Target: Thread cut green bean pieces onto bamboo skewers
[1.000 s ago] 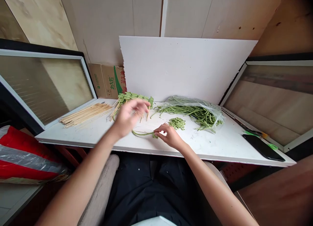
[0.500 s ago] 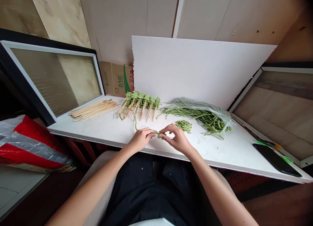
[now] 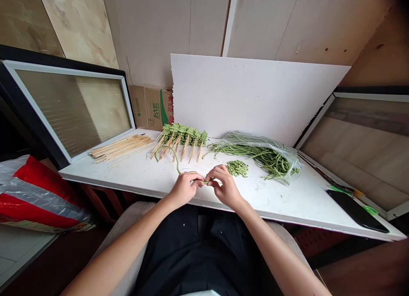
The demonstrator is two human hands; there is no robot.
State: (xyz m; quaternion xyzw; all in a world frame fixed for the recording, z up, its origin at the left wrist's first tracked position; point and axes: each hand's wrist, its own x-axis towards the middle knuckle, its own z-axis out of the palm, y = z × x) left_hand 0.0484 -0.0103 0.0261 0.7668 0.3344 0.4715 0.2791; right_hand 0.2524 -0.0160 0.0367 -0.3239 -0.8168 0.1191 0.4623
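Pinching one long green bean point(image 3: 177, 160) near its end, the two hands meet fingertip to fingertip at the middle of the frame, just above the front edge of the white bench point(image 3: 287, 207). The left hand point(image 3: 185, 188) has its fingers closed around the bean, whose free length curls away toward the upper left and hooks round by the stick ends. The right hand point(image 3: 226, 187) grips the tip between thumb and fingers; the exact contact is partly hidden. A second ago the left hand was raised, blurred and off the bean; half a second ago it held the bean, but with a wider gap between the hands than now. The pile of cut pieces point(image 3: 237, 168), just beyond the right hand, looks unchanged. Skewered beans point(image 3: 185, 134) lie stacked left of centre, bare sticks point(image 3: 123, 146) farther left, a plastic bag point(image 3: 255, 138) of long beans right of centre, and a phone point(image 3: 357, 210) at lower right.
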